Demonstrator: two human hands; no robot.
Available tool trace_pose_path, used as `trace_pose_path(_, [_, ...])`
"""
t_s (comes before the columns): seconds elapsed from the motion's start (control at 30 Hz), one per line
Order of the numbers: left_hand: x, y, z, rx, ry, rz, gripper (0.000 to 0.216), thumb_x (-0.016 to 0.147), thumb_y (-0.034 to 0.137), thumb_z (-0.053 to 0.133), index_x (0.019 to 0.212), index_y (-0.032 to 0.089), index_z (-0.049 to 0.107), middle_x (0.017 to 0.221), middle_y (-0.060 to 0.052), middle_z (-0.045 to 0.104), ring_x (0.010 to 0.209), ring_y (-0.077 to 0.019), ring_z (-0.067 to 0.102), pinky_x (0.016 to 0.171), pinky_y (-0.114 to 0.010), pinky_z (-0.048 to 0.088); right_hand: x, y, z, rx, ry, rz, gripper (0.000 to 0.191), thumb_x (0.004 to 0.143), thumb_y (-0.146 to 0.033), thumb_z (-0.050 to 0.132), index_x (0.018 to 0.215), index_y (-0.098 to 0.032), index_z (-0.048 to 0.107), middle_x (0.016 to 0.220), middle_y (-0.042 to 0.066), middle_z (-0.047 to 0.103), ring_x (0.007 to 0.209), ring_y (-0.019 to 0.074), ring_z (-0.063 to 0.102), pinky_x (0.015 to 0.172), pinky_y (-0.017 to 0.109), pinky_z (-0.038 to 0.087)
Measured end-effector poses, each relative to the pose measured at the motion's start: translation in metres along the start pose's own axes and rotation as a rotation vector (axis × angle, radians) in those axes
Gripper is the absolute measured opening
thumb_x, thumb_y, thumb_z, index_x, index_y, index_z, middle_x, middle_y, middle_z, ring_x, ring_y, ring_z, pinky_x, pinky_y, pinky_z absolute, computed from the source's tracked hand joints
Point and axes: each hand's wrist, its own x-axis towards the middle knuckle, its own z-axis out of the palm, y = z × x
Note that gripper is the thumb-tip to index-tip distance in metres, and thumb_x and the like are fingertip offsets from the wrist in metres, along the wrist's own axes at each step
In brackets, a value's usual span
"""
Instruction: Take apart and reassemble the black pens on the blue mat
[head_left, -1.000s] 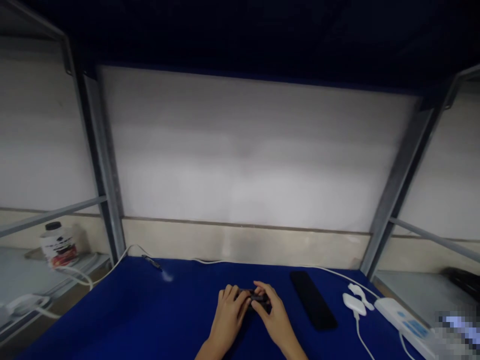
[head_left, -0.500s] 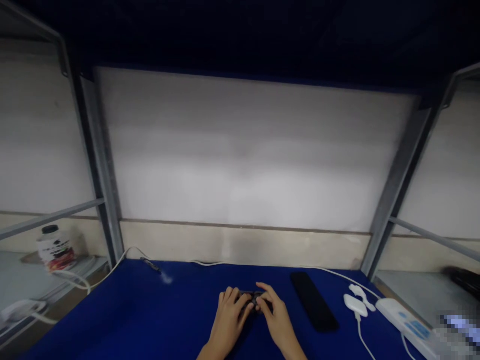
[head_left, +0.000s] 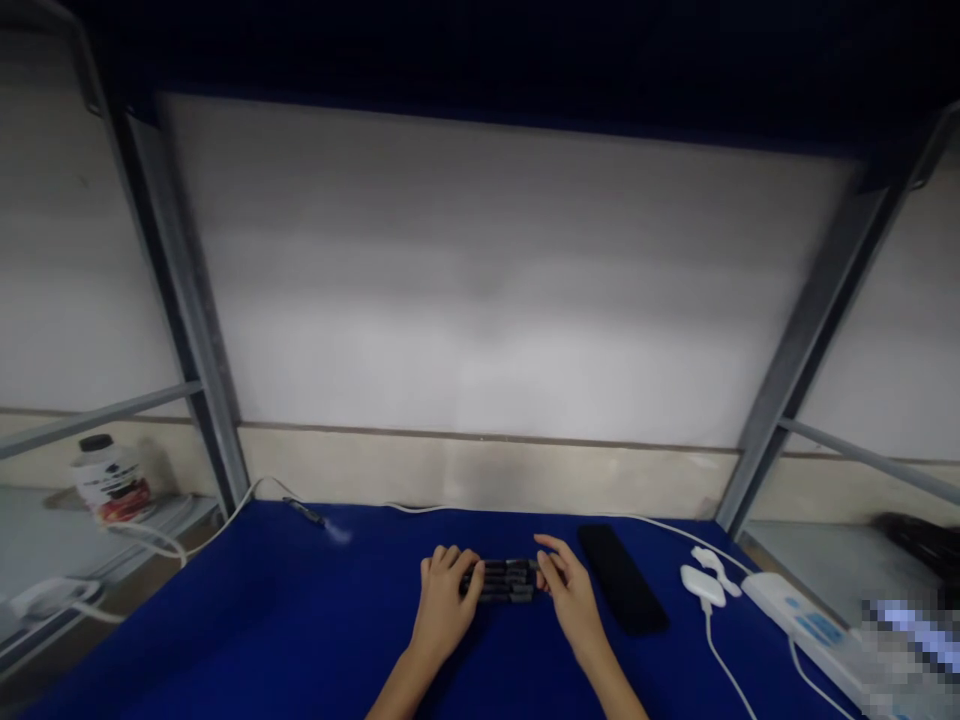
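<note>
Several dark pens (head_left: 506, 581) lie side by side on the blue tabletop, pointing left to right between my two hands. My left hand (head_left: 448, 592) is closed around their left ends, its thumb along the near side and its fingers over the far side. At the right ends is my right hand (head_left: 568, 590), index finger raised and stretched out. Its thumb and curled fingers press together at the tip of the farthest pen; the exact contact there is small and partly hidden.
A black phone-like slab (head_left: 622, 578) lies right of my right hand. Farther right are a white charger (head_left: 703, 585) with a cable and a white power strip (head_left: 806, 625). Another pen (head_left: 304, 511) rests at the back left. A white jar (head_left: 112, 485) stands beyond the left frame post.
Both hands have moved apart, my left to the left and my right to the right, uncovering the row of pens. The view has tilted slightly downward.
</note>
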Motion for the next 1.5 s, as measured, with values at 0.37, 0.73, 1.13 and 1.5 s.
trace_pose_path(0.37, [0.003,-0.01,0.007,-0.036,0.02,-0.071,0.034,0.098,0.043,0.04,0.087,0.024,0.067,0.08,-0.003,0.062,0.083,-0.0209,0.052,0.078,-0.035,0.032,-0.002,0.023,-0.011,-0.584,0.202,-0.092,0.014,0.084,-0.034,0.053,0.084,-0.022,0.061,0.078,0.006,0.064,0.079,0.0253,0.062,0.074,0.036,0.048])
trace_pose_path(0.73, [0.0,-0.005,0.008,-0.058,-0.003,0.008,0.035,0.094,0.049,0.049,0.082,0.023,0.067,0.082,-0.004,0.064,0.085,-0.0213,0.052,0.08,-0.035,0.032,-0.004,-0.003,0.01,-0.22,-0.033,0.005,0.057,0.096,-0.059,0.034,0.069,-0.018,0.064,0.063,0.005,0.061,0.064,0.0197,0.059,0.065,0.029,0.044])
trace_pose_path(1.13, [0.005,-0.01,0.007,-0.146,-0.01,-0.11,0.039,0.097,0.048,0.042,0.08,0.024,0.068,0.075,-0.002,0.062,0.08,-0.0207,0.053,0.077,-0.034,0.032,-0.003,-0.009,0.005,-0.096,-0.112,0.009,0.039,0.084,-0.055,0.06,0.086,-0.017,0.068,0.081,0.007,0.069,0.078,0.0221,0.064,0.072,0.029,0.047])
trace_pose_path(1.5, [0.006,-0.009,0.01,-0.173,-0.024,-0.154,0.045,0.097,0.051,0.039,0.077,0.023,0.067,0.074,-0.002,0.062,0.079,-0.0217,0.054,0.077,-0.034,0.032,-0.005,-0.014,0.008,-0.13,-0.117,0.014,0.043,0.086,-0.057,0.057,0.08,-0.016,0.069,0.071,0.005,0.067,0.07,0.0202,0.063,0.068,0.027,0.046])
